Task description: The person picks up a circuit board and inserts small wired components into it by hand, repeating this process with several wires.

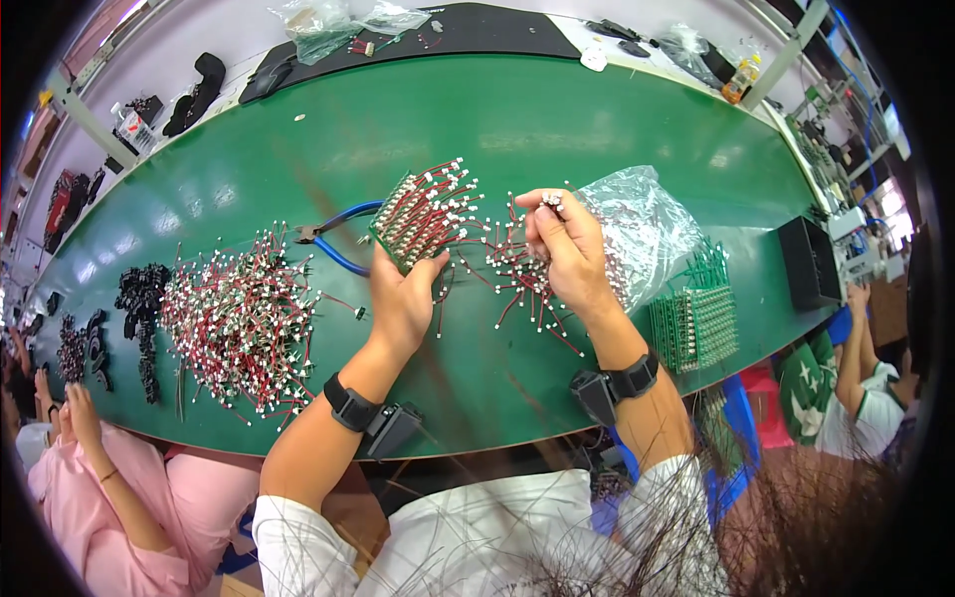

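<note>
My left hand (403, 303) grips a green circuit board panel (390, 211) by its lower edge, tilted up off the table. Rows of short red and black wires with white plugs stick out from the panel. My right hand (572, 254) is closed in a pinch, with small white-plugged wire leads (550, 203) at its fingertips. Below and beside it lies a loose heap of the same wire leads (517, 274), reaching a clear plastic bag (647, 214). Blue-handled cutters (341, 261) lie just behind my left hand, partly hidden by the panel.
A large pile of wire leads (239, 328) covers the green table (477, 398) at left, beside black parts (144, 298). Stacked green panels (696, 328) and a black bin (806, 264) stand at right. A person in pink (129, 497) sits left; another person (860, 398) sits right.
</note>
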